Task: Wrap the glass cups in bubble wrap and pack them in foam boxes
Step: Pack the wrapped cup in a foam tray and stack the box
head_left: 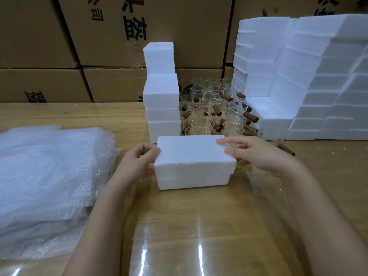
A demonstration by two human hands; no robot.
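A white foam box (194, 162) with its lid on sits on the wooden table in front of me. My left hand (137, 160) grips its left end, fingers curled round the lid's edge. My right hand (253, 152) holds the right end, thumb and fingers on the lid's top and side. Behind the box stand several glass cups (215, 108) with brown wooden handles. A thick pile of bubble wrap sheets (49, 176) lies at the left.
A stack of closed foam boxes (161, 96) rises just behind the box, left of the cups. A large stepped pile of foam boxes (308, 80) fills the right. Cardboard cartons (79, 46) wall off the back. One wooden handle (285, 149) lies by my right hand.
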